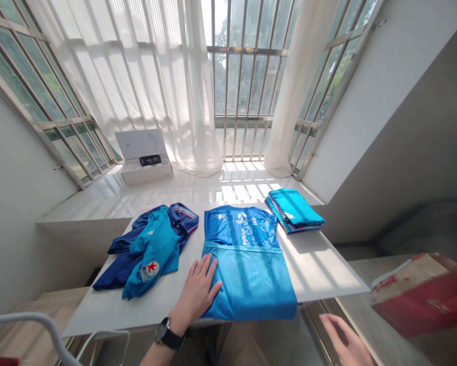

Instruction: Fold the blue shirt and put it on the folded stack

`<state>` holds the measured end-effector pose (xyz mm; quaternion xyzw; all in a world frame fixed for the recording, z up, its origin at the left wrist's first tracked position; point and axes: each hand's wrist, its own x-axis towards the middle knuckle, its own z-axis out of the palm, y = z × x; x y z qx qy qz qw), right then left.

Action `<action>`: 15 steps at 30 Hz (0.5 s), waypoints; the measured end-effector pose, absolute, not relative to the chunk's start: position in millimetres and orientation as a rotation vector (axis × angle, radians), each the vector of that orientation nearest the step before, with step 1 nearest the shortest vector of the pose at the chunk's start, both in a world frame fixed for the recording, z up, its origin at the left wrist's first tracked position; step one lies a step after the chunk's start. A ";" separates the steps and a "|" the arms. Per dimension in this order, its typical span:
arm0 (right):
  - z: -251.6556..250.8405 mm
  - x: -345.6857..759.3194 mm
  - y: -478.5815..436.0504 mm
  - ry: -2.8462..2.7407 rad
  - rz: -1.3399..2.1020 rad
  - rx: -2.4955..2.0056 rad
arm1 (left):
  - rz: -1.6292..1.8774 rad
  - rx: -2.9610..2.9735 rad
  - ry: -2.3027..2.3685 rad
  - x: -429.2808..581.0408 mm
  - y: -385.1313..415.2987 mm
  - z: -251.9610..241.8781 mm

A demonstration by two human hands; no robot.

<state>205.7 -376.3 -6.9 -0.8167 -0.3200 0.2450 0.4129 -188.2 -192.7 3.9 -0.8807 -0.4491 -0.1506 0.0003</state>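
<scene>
The blue shirt (251, 279), its lower part folded up so that printing shows beyond the fold, lies flat on the white table (323, 279), and the left hand (203, 284) rests on its left edge, palm down with the thumb spread from the fingers. To the right of the shirt's near corner, past the table's edge, the right hand (342, 338) is loosely parted, holding nothing visible. Left of the shirt lie rumpled teal and navy shirts (155, 249); a folded clothing stack (295, 211) sits to its far right.

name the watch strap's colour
The watch strap is black, clearest in the head view.
</scene>
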 end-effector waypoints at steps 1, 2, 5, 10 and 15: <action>-8.7 197.0 -374.7 -0.822 0.665 -1.962 | -0.496 -2.782 -1.399 -189.6 -192.5 6.4; -10.6 186.7 -371.6 -0.839 0.694 -1.856 | -0.522 -2.800 -1.384 -192.0 -194.5 9.5; -18.4 157.3 -359.1 -0.876 0.780 -1.628 | -0.570 -2.854 -1.322 -204.4 -214.0 18.3; -33.1 144.2 -345.5 -0.837 0.741 -1.590 | -0.490 -2.837 -1.204 -222.7 -258.4 17.7; -36.7 149.9 -338.5 -0.749 0.762 -1.596 | -0.467 -2.727 -1.204 -223.7 -265.8 10.8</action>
